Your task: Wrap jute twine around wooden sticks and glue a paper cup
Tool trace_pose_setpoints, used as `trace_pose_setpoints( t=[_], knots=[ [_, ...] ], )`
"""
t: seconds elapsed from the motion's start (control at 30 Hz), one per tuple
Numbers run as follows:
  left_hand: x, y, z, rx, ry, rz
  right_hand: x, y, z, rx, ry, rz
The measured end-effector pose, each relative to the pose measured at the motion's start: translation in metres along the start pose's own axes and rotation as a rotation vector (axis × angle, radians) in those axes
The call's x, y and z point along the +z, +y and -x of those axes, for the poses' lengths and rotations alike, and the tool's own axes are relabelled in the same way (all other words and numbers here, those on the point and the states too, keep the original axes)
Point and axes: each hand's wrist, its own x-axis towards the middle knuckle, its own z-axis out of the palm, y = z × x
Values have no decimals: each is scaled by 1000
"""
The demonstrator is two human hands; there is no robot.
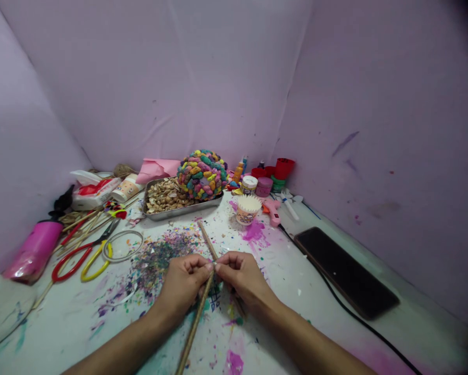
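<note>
Two thin brown sticks meet in the head view under my fingertips. The front stick [195, 329] runs from the bottom edge up to my fingers. A second stick [207, 238] slants away from my hands, and its lower part shows beneath my right wrist. My left hand [183, 278] is closed, thumb and index finger pinching where the sticks meet. Right beside it, my right hand [244, 276] is closed in a similar pinch, the fingertips of both hands almost touching. A tiny pale bit shows between the fingertips, too small to name. The fingers hide the joint itself.
Behind stand a metal tray [183, 209] of shells, a multicoloured ball [202, 175] and a paper cup [247, 209]. Scissors [72, 263] and a metal ring [123, 246] lie left. Right are a pink glue gun [273, 212], its black cord [335, 297] and a phone [347, 271].
</note>
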Motion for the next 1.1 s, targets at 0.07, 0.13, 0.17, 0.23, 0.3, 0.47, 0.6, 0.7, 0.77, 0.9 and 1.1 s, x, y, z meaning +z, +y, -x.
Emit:
trace_pose_setpoints(
  t=[0.07,0.13,0.17,0.23,0.3,0.47,0.6,0.7,0.77,0.9,1.1],
  knots=[
    [0,0,0,7,2,-3,0,1,-1,-2,1,2],
    [0,0,-1,-11,4,26,0,0,-2,8,3,3],
    [0,-1,-1,-24,11,48,-1,0,-2,15,6,4],
    [-1,-2,-2,-45,30,82,-1,-1,-2,31,16,10],
    [-1,-3,-2,-51,43,90,-2,0,-1,41,24,20],
    [-3,-2,-1,-39,-22,38,-1,2,-2,42,10,53],
    [-3,-2,-1,-53,-59,38,-2,2,-2,42,-2,73],
    [-3,-2,-2,-50,-43,50,-2,3,-2,43,-7,87],
    [-2,-2,-1,-40,-19,53,-2,3,-2,45,-11,96],
    [1,-2,0,-29,29,43,-2,6,-4,50,2,108],
    [1,-1,1,-27,41,42,-2,4,-4,55,-3,110]
  ],
)
